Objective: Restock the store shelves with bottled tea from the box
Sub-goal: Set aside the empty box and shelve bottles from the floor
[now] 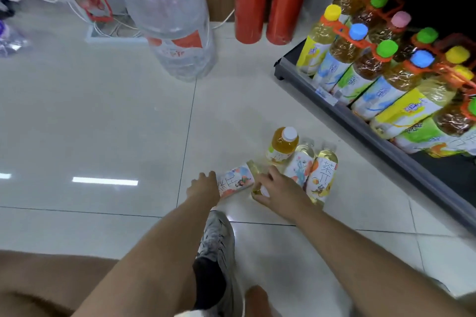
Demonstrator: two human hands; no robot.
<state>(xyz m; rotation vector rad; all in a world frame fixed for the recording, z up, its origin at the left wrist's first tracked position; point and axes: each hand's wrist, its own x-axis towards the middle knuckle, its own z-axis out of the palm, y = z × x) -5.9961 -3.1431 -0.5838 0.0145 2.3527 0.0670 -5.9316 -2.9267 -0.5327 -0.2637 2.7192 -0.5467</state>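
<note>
Left hand: laid against the base end of a fallen tea bottle on the floor; whether the grip is clenched cannot be told.
Fallen tea bottle: lying flat near the shoe, seemingly steadied for lifting.
Right hand: grip closed around the same bottle's neck end.
Standing bottles: three kept upright just beyond, apparently staged for shelving.
Shelf: at the floor's right edge, its front rows filled with capped bottles.
Box: not seen.

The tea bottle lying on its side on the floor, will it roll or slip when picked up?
The lying bottle looks round, so it may roll on the glossy tile floor. It seems full, so probably heavy for its size. Both the left hand and right hand touch it, which should steady it.
</note>
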